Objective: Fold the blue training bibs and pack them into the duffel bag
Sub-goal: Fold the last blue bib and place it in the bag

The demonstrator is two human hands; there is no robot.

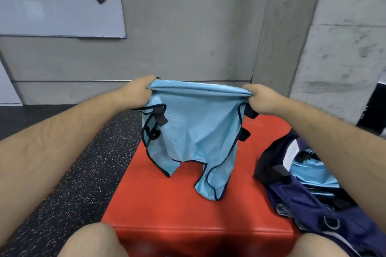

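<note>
A light blue training bib (194, 131) with dark trim and black straps hangs in the air above a red mat (173, 200). My left hand (135, 92) grips its top left corner and my right hand (261, 99) grips its top right corner, stretching the upper edge taut. The bib's lower ends dangle just over the mat. At the right lies an open navy duffel bag (309, 204), partly behind my right forearm, with several folded blue bibs (309, 171) and a white label inside.
The red mat lies on dark speckled flooring (69, 175). A grey wall (188, 27) with a whiteboard (58, 0) stands behind, and a concrete pillar (344, 48) at the right. My knees (94, 240) show at the bottom edge.
</note>
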